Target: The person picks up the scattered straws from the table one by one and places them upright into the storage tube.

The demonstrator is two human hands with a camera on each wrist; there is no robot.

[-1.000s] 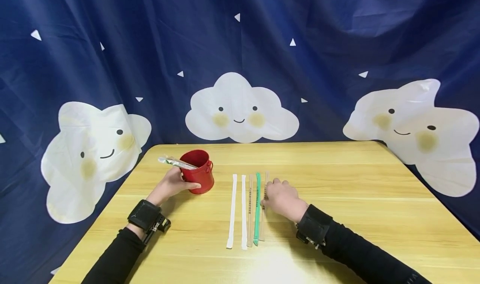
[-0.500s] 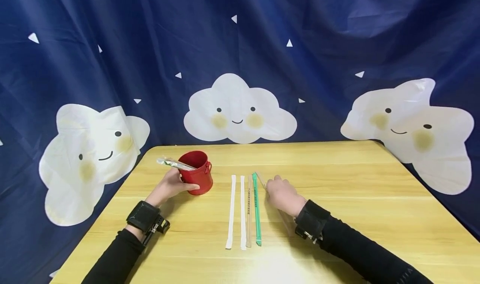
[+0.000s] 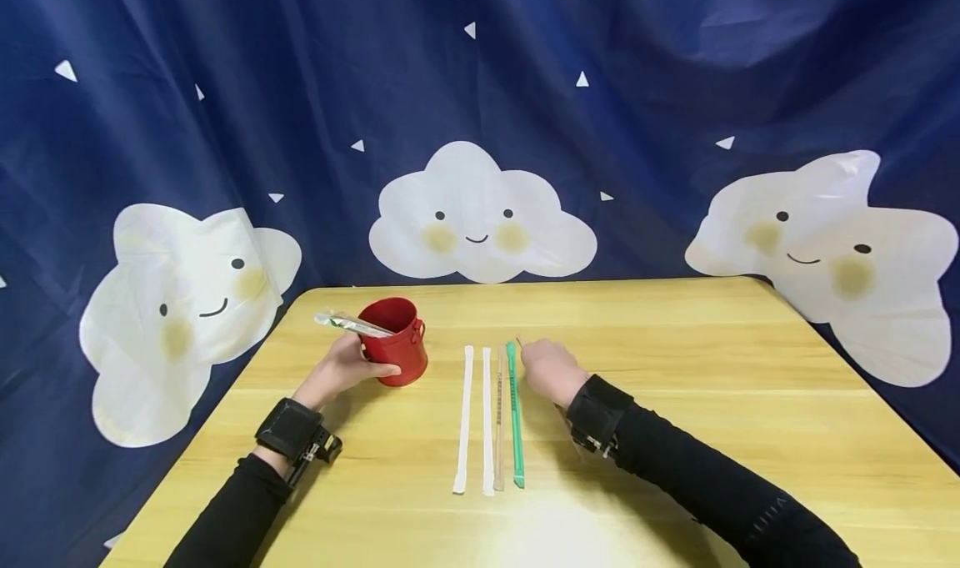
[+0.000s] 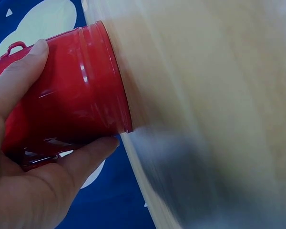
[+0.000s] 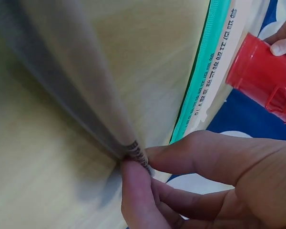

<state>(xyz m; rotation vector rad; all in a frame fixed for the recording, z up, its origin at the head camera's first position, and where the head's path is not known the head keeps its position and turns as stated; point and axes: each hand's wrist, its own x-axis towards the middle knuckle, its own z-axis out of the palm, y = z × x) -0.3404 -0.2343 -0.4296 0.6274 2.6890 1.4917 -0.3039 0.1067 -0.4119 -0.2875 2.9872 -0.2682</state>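
My left hand point(image 3: 347, 369) holds a small red metal bucket point(image 3: 403, 358) by its side, thumb along the wall. Wrapped straws point(image 3: 351, 324) lean out over the bucket's left rim. With thumb and fingertips, my right hand point(image 3: 553, 371) pinches a straw in a thin brownish wrapper point(image 5: 97, 76), slanted close over the table. To its left lies a row of wrapped straws: a green one point(image 3: 515, 418), a brownish one with dark print point(image 3: 499, 426), a white one point(image 3: 487, 426) and another white straw point(image 3: 464, 422) at the far left.
The light wooden table point(image 3: 675, 334) carries everything and reaches back to a dark blue curtain point(image 3: 645, 67) printed with white smiling clouds. Each wrist wears a black strap with a camera.
The brownish straw that lay right of the green one has been pinched and swung into a slant. My right hand has since moved slightly away from me. The left hand stays on the bucket.
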